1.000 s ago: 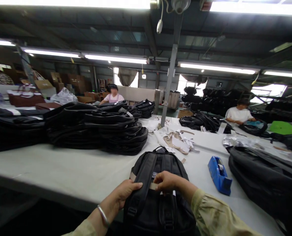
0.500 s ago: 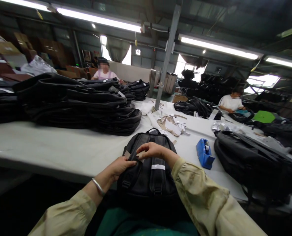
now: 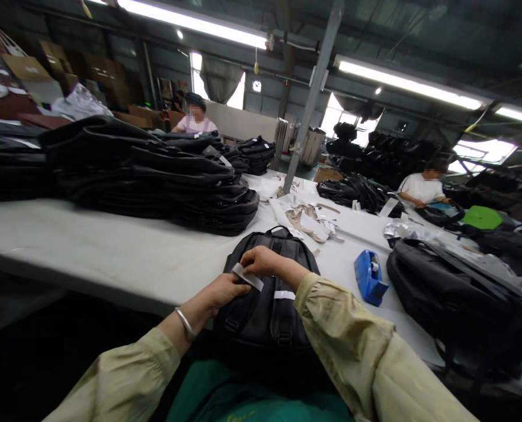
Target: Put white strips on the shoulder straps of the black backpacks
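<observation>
Black backpack [image 3: 266, 313] lies at the worktop's [image 3: 155, 264] near edge. Left hand [image 3: 224, 291] clamps its strap [image 3: 245, 309]; right hand [image 3: 261, 261], just beside, pinches a pale strip [image 3: 254, 281].

Head-worn view, near table [image 3: 155, 258], facing forward and down

The black backpack [image 3: 265, 319] looks like smooth leather-like material with a soft sheen; its buckle [image 3: 231, 324] resembles hard plastic. Over its straps, the strip [image 3: 255, 282] and white band [image 3: 284, 295] appear smooth and papery. Left of the backpack are a polished metal bracelet [image 3: 184, 323] and glossy, creased bags [image 3: 155, 184]; right of it, a shiny plastic tape dispenser [image 3: 366, 278] and a sleeve [image 3: 353, 328] of matt, wrinkled cloth. Beyond it lie dull paper scraps [image 3: 314, 224].
</observation>
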### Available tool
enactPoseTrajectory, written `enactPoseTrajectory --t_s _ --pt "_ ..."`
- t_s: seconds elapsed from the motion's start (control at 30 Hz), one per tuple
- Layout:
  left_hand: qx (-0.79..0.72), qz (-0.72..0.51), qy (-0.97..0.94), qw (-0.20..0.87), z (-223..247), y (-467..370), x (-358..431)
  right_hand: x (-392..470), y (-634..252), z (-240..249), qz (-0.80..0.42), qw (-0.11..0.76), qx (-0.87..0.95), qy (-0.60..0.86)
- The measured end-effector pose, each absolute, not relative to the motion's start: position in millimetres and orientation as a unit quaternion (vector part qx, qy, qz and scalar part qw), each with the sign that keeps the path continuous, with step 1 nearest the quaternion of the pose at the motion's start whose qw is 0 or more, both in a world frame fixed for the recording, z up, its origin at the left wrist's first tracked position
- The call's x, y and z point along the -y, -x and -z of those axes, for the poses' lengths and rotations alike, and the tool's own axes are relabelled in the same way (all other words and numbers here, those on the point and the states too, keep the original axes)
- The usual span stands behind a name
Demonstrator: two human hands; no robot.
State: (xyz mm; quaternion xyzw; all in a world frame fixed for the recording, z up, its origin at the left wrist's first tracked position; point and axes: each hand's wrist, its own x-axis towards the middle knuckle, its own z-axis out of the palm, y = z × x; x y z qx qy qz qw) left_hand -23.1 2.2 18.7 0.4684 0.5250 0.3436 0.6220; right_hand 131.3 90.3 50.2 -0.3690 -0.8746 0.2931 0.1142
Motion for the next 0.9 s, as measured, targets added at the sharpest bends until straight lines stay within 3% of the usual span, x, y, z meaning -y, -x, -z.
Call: enactPoseTrajectory --t_s 0.37,0.67,0.8,0.9 --pt "-0.535 -0.325 -0.529 0.573 -7.8 24.9 -5.0 -92.7 -125.6 -62.2 -0.385 0.065 0.844 0.368" --pt "-0.507 -0.327 -0.598 0.528 -15.5 26.5 -0.6 -87.7 -124.7 -49.0 -0.322 0.119 0.858 0.382" --pt "-0.582 -0.313 -0.606 0.442 -13.2 24.3 0.1 -84.0 -126.9 -40.8 -0.303 0.143 0.859 0.387" --pt "-0.613 -0.300 -0.633 0.365 -10.6 22.8 -1.0 -81.8 -130.4 -45.1 -0.291 0.115 0.871 0.379"
